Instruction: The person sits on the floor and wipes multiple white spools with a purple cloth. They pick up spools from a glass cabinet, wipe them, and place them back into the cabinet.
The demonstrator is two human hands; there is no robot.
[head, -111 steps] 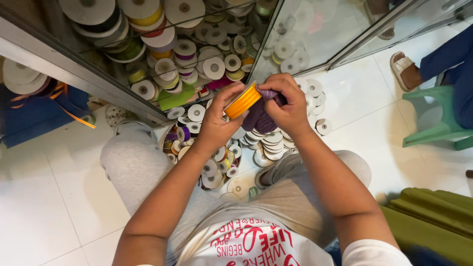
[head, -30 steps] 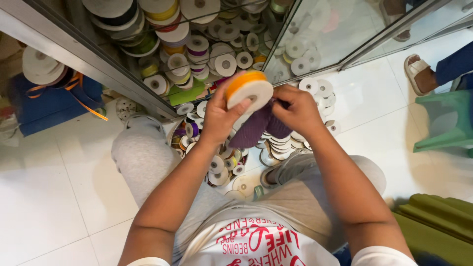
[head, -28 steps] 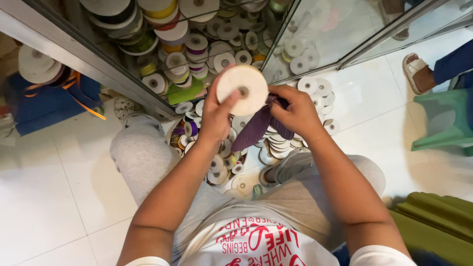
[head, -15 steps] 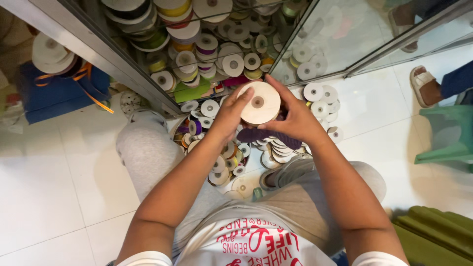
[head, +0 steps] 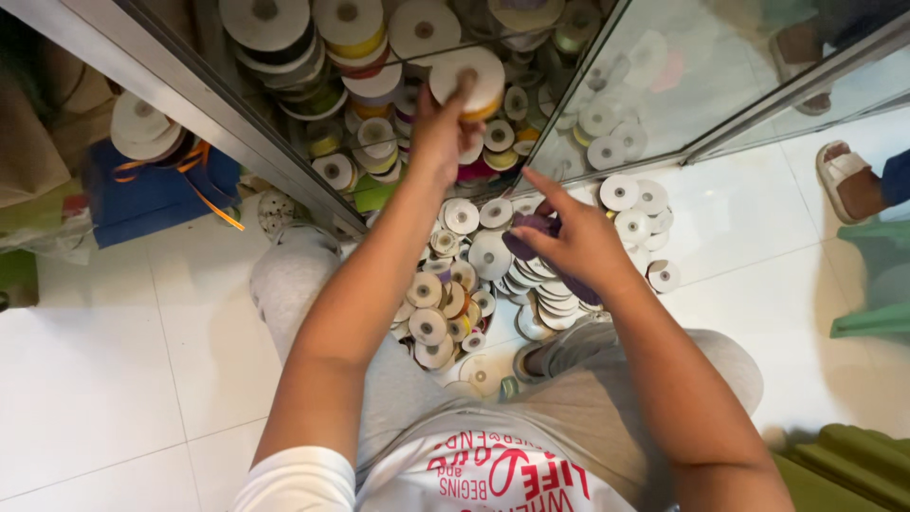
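Your left hand (head: pixel 438 133) lifts a round white-faced orange ribbon spool (head: pixel 467 81), gripped in its fingers, toward upper-centre cabinet stacks, while your right hand (head: pixel 578 242) pinches purple ribbon (head: pixel 527 228) below.

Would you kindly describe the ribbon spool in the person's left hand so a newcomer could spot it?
Start at the glass-fronted cabinet crammed with spools. The left hand reaches up to its front, holding one spool. It is the large white-faced disc wound with orange ribbon, the only one gripped by fingers.

A white tiled floor (head: pixel 114 360) carries a heap of ribbon spools (head: pixel 474 284), a blue box (head: pixel 152 194), and what looks like green fabric (head: pixel 844 469).
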